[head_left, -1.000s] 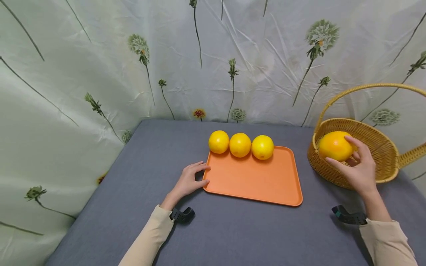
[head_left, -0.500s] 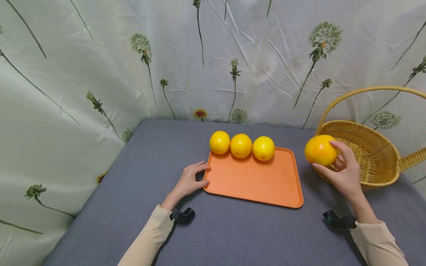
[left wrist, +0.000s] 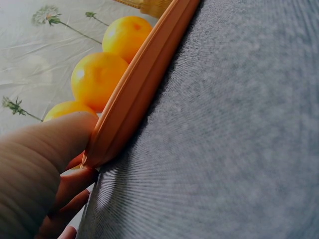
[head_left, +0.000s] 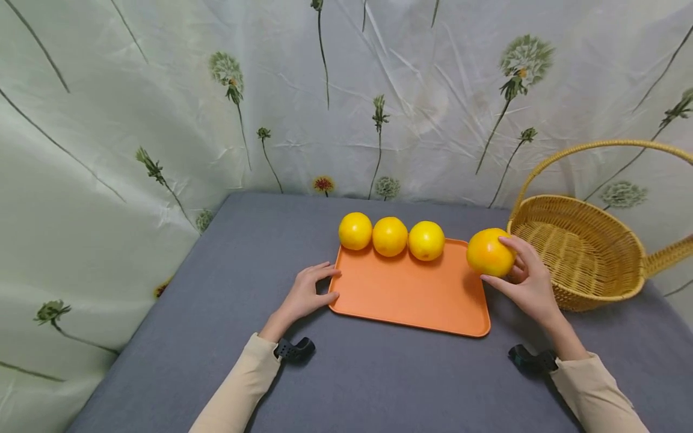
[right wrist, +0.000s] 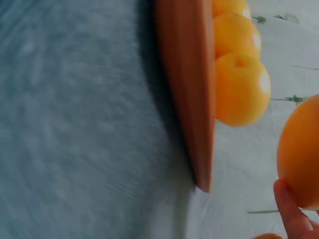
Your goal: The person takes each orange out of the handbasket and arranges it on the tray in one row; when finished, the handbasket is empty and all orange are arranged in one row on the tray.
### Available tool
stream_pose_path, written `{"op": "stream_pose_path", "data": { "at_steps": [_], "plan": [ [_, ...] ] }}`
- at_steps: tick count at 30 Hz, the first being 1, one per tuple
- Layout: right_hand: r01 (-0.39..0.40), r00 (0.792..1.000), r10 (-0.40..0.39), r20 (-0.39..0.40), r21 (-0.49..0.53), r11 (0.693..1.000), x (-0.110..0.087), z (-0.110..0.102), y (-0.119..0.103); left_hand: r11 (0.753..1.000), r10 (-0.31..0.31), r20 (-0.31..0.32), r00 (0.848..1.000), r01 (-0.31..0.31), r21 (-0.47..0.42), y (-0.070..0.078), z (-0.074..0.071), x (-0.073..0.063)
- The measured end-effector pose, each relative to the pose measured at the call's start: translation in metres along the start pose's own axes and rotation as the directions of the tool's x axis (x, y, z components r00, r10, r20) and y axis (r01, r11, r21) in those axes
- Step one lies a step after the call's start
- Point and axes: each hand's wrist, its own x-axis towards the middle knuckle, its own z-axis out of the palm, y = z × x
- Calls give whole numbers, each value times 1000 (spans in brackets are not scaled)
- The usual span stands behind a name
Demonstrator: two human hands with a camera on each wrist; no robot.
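My right hand [head_left: 527,285] pinches an orange [head_left: 489,252] between thumb and fingers, close over the right rim of the orange tray [head_left: 417,300]. In the right wrist view, a fingertip [right wrist: 285,194] presses the side of this orange [right wrist: 304,154]. Along the far edge of the tray sits a row of three more oranges: left [head_left: 355,231], middle [head_left: 390,236] and right [head_left: 426,240]. My left hand [head_left: 305,293] rests at the tray's left edge with relaxed fingers spread apart. The left wrist view shows its thumb [left wrist: 75,132] at the rim, partly hiding one orange.
A wicker basket [head_left: 612,240] with a tall handle stands right of the tray, its woven bottom in sight. Grey cloth [head_left: 379,379] covers the table. A flower-printed curtain [head_left: 433,144] hangs behind and to the left.
My right hand has carried the orange left, out from over the basket to the tray's right rim. My left hand and the row of oranges have stayed in place.
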Motion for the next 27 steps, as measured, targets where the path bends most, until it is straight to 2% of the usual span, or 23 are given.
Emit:
{"op": "stream_pose_path", "data": {
  "at_steps": [5, 9, 13, 20, 27],
  "plan": [
    [-74, 994, 78, 78, -57, 996, -1, 10, 6, 1000, -11, 15, 1000, 11, -13, -1, 0, -4],
    [-82, 988, 94, 119, -99, 992, 8, 16, 11, 1000, -12, 5, 1000, 12, -16, -1, -1, -2],
    [-93, 982, 107, 155, -98, 991, 14, 19, 16, 1000, -2, 16, 1000, 2, -12, -1, -2, 1],
    [-122, 957, 146, 250, -111, 986, 19, 24, 24, 1000, -21, 25, 999, 22, -9, -1, -4, 0],
    [-100, 941, 139, 308, -140, 985, 25, 22, 31, 1000, -19, 25, 1000, 19, -17, -2, -4, 1]
  ]
}}
